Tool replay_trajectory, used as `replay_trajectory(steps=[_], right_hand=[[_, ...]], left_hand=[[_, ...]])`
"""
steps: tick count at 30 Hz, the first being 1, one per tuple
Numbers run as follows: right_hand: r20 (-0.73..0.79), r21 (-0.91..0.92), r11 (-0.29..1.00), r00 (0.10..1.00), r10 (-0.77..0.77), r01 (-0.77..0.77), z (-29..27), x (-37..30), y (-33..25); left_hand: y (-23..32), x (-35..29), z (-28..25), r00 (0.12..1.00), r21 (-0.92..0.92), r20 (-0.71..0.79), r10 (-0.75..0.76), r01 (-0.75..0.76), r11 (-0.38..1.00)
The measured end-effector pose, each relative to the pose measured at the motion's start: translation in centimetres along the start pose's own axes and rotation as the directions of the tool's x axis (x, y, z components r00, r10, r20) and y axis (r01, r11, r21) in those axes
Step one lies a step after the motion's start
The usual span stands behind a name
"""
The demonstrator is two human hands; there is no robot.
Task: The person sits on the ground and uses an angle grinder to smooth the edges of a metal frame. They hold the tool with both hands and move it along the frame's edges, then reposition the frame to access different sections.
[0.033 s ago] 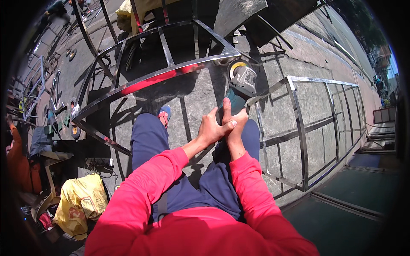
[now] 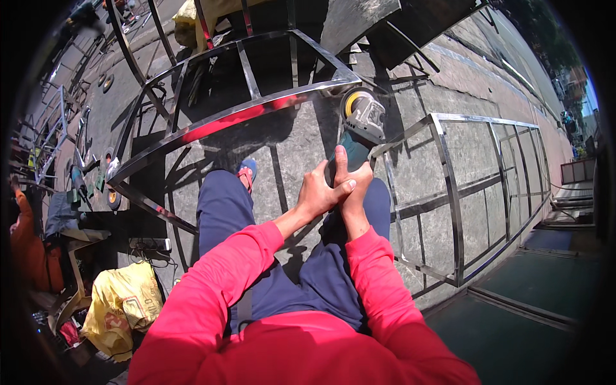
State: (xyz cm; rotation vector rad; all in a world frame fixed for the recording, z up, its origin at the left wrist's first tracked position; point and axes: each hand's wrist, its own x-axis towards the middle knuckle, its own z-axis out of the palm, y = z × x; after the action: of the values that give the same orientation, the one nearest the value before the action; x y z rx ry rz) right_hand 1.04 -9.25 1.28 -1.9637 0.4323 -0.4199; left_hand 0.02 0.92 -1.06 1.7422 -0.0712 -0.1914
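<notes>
Both of my hands are wrapped around the body of an angle grinder (image 2: pixel 366 120), which has a dark green housing and a grey metal head. My left hand (image 2: pixel 319 194) closes on it from the left, and my right hand (image 2: pixel 355 186) grips from the right, thumbs close together. The yellow-rimmed disc (image 2: pixel 356 102) is at the far end, near the right corner of a shiny square-tube metal frame (image 2: pixel 269 104). Whether disc and tube touch I cannot tell.
A second metal frame (image 2: pixel 452 192) stands close on my right. On the left are a yellow sack (image 2: pixel 125 301), a power strip (image 2: pixel 150 244) with loose cords, and a person in orange (image 2: pixel 32 244). Another grinder (image 2: pixel 78 181) lies farther left. Dark panels (image 2: pixel 410 32) rise at the back.
</notes>
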Motion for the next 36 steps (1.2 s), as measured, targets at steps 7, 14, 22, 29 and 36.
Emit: replay_trajectory(steps=[7, 14, 22, 29, 36], right_hand=[[-0.069, 0.104, 0.991, 0.994, -0.082, 0.089, 0.3, -0.4, -0.4], [0.034, 0.125, 0.992, 0.999, 0.003, -0.007, 0.2, 0.0, -0.7], [0.045, 0.23, 0.97, 0.997, 0.063, -0.072, 0.3, 0.1, -0.2], [0.031, 0.175, 0.984, 0.999, 0.032, -0.037, -0.1, 0.5, 0.2], [0.037, 0.241, 0.97, 0.999, -0.016, 0.006, -0.4, 1.3, -0.1]], left_hand=[[-0.1, -0.3, 0.6, 0.997, -0.012, -0.067, 0.041, -0.041, 0.999], [0.6, -0.2, 0.3, 0.995, -0.019, -0.082, 0.065, -0.067, 0.998], [1.9, -0.2, -0.2, 0.998, 0.126, -0.016, -0.053, 0.054, 0.991], [1.9, -0.3, 0.5, 0.998, 0.042, -0.04, -0.041, 0.042, 0.998], [2.3, 0.2, 0.9, 0.999, 0.021, -0.046, -0.02, 0.021, 1.0]])
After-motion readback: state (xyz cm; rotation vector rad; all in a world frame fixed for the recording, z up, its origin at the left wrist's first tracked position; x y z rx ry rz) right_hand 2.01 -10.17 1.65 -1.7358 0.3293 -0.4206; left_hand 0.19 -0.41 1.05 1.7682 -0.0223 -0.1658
